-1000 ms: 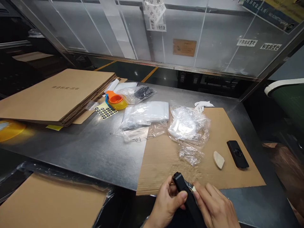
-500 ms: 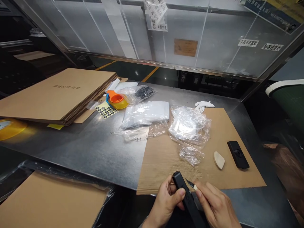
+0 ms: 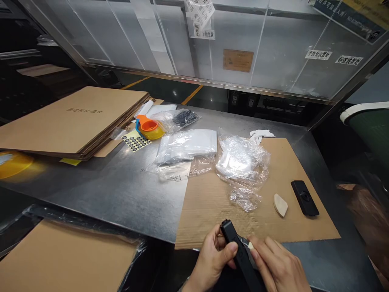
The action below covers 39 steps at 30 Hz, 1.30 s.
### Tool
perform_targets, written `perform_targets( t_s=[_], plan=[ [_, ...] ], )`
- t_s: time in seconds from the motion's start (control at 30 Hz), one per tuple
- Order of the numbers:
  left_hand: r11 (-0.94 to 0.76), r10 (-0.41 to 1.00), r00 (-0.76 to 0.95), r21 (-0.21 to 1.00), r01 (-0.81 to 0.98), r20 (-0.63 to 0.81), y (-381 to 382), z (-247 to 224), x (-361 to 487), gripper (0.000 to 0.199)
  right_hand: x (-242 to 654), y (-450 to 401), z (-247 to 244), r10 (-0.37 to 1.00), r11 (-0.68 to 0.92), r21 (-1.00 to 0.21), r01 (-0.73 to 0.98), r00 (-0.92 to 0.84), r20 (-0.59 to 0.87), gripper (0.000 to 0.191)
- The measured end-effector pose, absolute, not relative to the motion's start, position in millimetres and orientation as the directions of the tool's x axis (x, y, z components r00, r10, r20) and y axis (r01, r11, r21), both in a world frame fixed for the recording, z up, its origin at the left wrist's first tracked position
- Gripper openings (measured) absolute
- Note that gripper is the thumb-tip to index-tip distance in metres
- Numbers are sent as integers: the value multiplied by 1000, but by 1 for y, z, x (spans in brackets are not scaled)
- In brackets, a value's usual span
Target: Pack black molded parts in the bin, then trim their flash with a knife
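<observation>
My left hand (image 3: 212, 256) is wrapped round a long black device (image 3: 240, 256), its thumb on the upper face. In my right hand (image 3: 278, 261) is a small knife (image 3: 246, 243) with a pale handle, pinched close to its blade. The blade lies against the right side of the black device; its tip is hard to make out. Beyond both hands, a flat black case (image 3: 304, 198) and a cream-coloured wedge-shaped pad (image 3: 280, 205) rest on the brown cardboard sheet (image 3: 209, 211).
Crumpled clear bags (image 3: 241, 160) and a packed stack of bags (image 3: 188, 146) lie mid-table. Behind are white gloves (image 3: 261, 134), an orange-and-yellow tape roll (image 3: 149, 126) and stickers (image 3: 136, 140). Stacked cardboard (image 3: 75, 117) stands left; another carton (image 3: 67, 259) sits below.
The knife has moved down and left, from just off the black device to against its side. My right hand has shifted slightly; my left hand keeps its hold.
</observation>
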<state>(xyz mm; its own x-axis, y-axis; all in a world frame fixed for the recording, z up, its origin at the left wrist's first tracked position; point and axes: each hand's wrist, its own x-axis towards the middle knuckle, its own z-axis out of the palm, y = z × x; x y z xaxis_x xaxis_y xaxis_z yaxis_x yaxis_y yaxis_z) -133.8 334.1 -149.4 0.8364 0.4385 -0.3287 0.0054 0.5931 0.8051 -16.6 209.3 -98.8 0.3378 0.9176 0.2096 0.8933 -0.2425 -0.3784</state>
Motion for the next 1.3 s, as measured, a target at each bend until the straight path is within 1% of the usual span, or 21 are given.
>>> perform_targets(
  t_s=[0.1,0.37,0.6,0.7,0.8,0.87,0.97,1.07,1.2,1.3],
  plan=[
    [592,434,836,806,16,-335,334,-149,-134,47,-15,206,-102,933,-234,-377,896,316,173,27],
    [572,438,834,820,29,-335,335,-148,-134,47,-13,205,-104,941,-239,-362,901,307,142,25],
    [574,444,837,819,9,-320,335,-145,-133,47,-16,210,-96,918,-241,-346,907,329,222,33],
    [575,436,846,818,1,-307,335,-142,-132,46,-15,209,-102,925,-259,-351,900,336,179,32],
    [573,427,861,819,-21,-277,335,-139,-133,48,-12,208,-115,913,-331,-353,875,392,114,30],
    [572,427,861,820,-22,-275,336,-139,-133,48,-10,207,-123,900,-366,-417,832,430,69,30],
    [582,427,852,813,-1,-304,336,-140,-133,48,-7,207,-125,893,-357,-591,723,450,11,29],
    [587,435,841,809,7,-323,335,-140,-133,48,-4,209,-119,881,-342,-748,569,471,-46,29],
    [605,412,857,797,-2,-310,333,-140,-132,50,-6,218,-111,866,-358,-859,366,473,-160,30],
    [610,397,867,792,-3,-303,333,-142,-133,49,-10,228,-107,858,-361,-918,163,443,-259,32]
  ],
)
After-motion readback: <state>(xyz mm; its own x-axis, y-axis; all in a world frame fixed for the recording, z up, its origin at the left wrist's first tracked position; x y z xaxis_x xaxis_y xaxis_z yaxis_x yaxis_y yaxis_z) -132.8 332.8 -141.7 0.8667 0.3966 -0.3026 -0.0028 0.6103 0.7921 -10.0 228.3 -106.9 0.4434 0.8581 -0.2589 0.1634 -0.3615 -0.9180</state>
